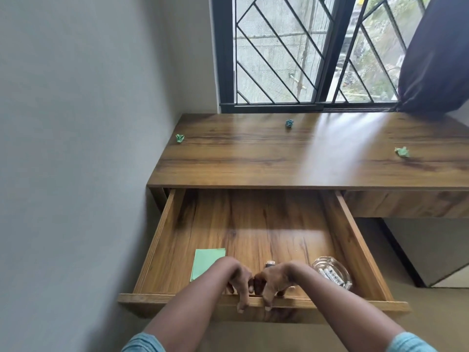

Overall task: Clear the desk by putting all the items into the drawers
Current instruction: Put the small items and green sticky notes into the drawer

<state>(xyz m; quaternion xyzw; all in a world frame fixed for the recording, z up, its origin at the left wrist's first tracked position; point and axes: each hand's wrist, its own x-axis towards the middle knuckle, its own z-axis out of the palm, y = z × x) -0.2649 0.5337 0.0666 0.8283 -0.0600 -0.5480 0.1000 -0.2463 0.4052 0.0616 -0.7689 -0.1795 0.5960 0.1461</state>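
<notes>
The left drawer (162, 237) of the wooden desk (253, 161) is pulled far out. Both hands rest on its front edge, side by side: my left hand (238, 283) and my right hand (272, 284), fingers curled over the front panel. Inside the drawer lie a green sheet of paper (206, 262), a glass ashtray (332, 273) with white butts, and a small dark object (270, 263) partly hidden by my right hand. On the desk top sit three crumpled green paper balls: left (180, 138), middle back (288, 123), right (402, 151).
A second drawer front (406, 204) to the right is closed. A barred window (304, 59) stands behind the desk, with a dark curtain (436, 59) at its right. A grey wall (88, 123) borders the desk on the left.
</notes>
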